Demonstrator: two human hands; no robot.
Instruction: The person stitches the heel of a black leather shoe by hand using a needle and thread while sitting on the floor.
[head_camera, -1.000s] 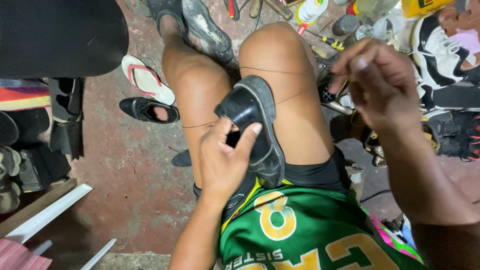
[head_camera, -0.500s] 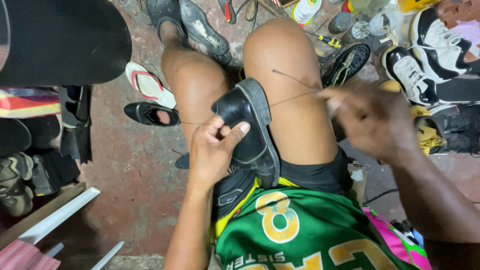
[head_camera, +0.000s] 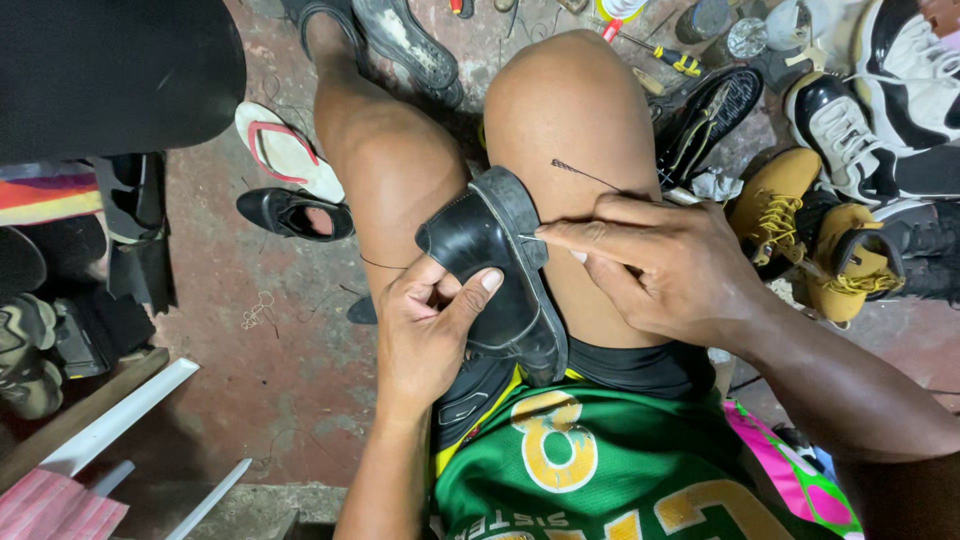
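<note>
A black leather shoe rests sole-up between my thighs. My left hand grips its upper from the left, thumb pressed on the leather. My right hand pinches a thin needle against the edge of the sole, index finger stretched toward it. A dark thread runs from my right hand across my right knee, and another strand crosses my left thigh.
Shoes crowd the floor on the right: tan boots, black-and-white sneakers, a black shoe. A white-and-red flip-flop and a black flat lie left of my legs. White slats sit at lower left.
My right hand came down from the upper right, where it held the thread taut, to the sole's edge. My left hand stays on the shoe.
</note>
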